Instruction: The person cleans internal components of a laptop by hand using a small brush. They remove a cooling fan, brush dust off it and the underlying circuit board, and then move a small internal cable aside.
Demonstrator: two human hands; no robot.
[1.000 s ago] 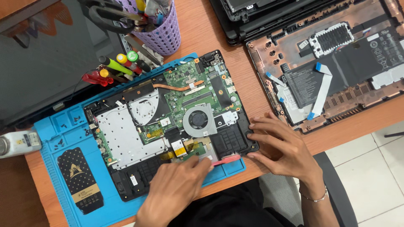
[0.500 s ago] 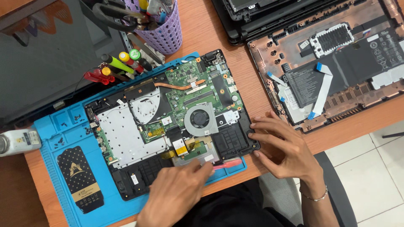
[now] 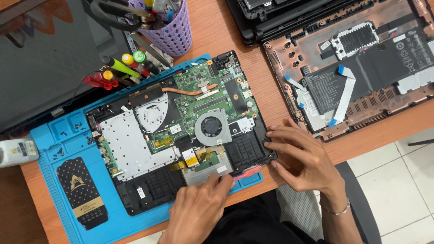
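Observation:
An opened laptop base [image 3: 135,149] lies on a blue work mat [image 3: 58,135], its green circuit board [image 3: 203,90], round fan [image 3: 212,126] and silver plate exposed. My left hand [image 3: 199,210] comes in from the bottom; its fingertips rest on the grey touchpad plate [image 3: 205,169] at the front edge, right beside the end of a red-handled tool [image 3: 247,172] lying there. My right hand [image 3: 303,160] has its fingers spread and presses the laptop's black front right corner [image 3: 260,151]. Neither hand grips anything that I can see.
A second opened laptop shell with black battery and blue-tipped ribbon cables [image 3: 361,68] lies to the right. A purple basket of tools [image 3: 169,27] and several coloured screwdrivers [image 3: 122,68] stand at the back. A dark screen panel [image 3: 49,58] fills the left. Tiny screws sit in mat trays [image 3: 61,131].
My left hand's fingers have slid slightly along the touchpad plate toward the red tool. My right hand stays on the laptop's corner.

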